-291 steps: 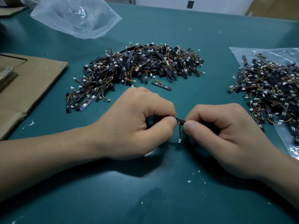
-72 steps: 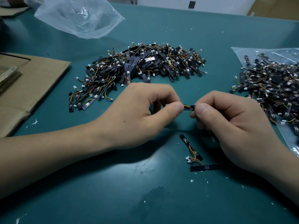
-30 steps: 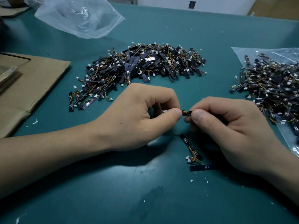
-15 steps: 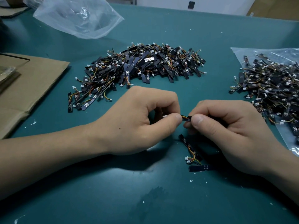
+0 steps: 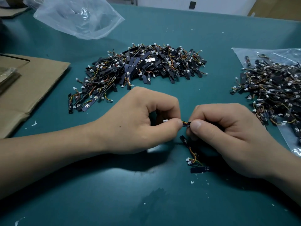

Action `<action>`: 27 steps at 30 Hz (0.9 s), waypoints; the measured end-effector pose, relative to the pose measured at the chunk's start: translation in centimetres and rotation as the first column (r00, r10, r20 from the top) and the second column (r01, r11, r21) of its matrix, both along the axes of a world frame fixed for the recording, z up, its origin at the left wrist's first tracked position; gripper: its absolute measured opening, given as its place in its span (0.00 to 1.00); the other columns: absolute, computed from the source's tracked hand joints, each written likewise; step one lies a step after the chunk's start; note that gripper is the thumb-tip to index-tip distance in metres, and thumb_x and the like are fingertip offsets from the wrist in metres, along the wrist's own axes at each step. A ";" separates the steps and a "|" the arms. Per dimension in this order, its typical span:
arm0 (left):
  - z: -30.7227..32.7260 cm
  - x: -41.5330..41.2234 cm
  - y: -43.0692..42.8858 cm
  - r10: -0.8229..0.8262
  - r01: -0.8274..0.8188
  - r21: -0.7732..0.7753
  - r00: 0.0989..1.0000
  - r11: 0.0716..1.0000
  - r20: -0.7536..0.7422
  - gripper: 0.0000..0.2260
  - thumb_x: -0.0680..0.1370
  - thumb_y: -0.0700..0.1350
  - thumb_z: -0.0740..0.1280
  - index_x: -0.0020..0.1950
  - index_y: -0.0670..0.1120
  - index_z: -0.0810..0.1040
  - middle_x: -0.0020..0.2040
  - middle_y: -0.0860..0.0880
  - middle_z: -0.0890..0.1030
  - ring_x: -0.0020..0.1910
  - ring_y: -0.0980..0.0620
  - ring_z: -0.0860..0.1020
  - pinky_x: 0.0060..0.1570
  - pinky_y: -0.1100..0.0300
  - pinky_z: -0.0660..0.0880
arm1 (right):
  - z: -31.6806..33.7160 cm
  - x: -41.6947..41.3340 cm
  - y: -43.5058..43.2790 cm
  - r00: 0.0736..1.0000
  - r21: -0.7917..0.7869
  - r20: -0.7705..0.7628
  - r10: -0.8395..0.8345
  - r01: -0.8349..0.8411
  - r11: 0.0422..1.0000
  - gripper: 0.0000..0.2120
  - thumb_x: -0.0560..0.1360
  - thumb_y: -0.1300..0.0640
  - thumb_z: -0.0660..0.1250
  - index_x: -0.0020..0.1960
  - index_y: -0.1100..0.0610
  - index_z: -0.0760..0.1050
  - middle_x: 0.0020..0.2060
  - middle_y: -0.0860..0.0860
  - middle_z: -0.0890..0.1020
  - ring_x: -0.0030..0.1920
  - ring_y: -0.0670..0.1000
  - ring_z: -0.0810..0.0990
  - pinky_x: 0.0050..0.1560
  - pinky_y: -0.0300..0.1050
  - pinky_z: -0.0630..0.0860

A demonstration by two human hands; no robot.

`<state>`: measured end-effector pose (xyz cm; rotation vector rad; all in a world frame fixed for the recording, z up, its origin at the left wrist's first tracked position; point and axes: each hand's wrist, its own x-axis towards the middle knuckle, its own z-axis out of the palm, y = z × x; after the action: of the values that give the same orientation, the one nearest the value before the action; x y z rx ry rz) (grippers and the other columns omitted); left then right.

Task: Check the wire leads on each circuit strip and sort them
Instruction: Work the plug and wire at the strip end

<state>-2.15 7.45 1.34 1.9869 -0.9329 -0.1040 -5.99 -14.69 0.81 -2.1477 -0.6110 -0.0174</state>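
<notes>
Between my two hands I hold one black circuit strip (image 5: 186,124) with coloured wire leads and a white connector. My left hand (image 5: 140,119) pinches the wire leads near the connector between thumb and fingers. My right hand (image 5: 228,132) pinches the strip's black end, and most of the strip is hidden inside its fingers. Two more strips (image 5: 193,159) lie on the green table just below my right hand. A large pile of strips (image 5: 138,70) lies behind my hands. Another pile (image 5: 273,88) lies on a clear plastic bag at the right.
A flattened cardboard sheet (image 5: 32,85) lies at the left. A crumpled clear plastic bag (image 5: 78,15) sits at the back left. Small white flecks dot the green table (image 5: 114,201) in front of me.
Over the last second my hands stayed almost still, pinching the same strip between them. Since 9.7 s ago, two strips have appeared on the table below my right hand.
</notes>
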 end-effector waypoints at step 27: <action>-1.0 0.6 -0.7 0.076 -0.115 0.122 0.955 0.986 0.286 0.01 0.81 0.47 0.66 0.49 0.53 0.76 0.50 0.57 0.81 0.52 0.54 0.78 0.58 0.51 0.72 | -0.7 0.4 0.1 0.981 0.129 -0.001 -0.194 0.192 0.973 0.15 0.80 0.44 0.60 0.49 0.50 0.82 0.33 0.48 0.80 0.32 0.45 0.75 0.35 0.39 0.71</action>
<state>-1.59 6.78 0.30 2.2106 -1.0286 0.1782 -5.57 -14.62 0.09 -2.0748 -0.3943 -0.1707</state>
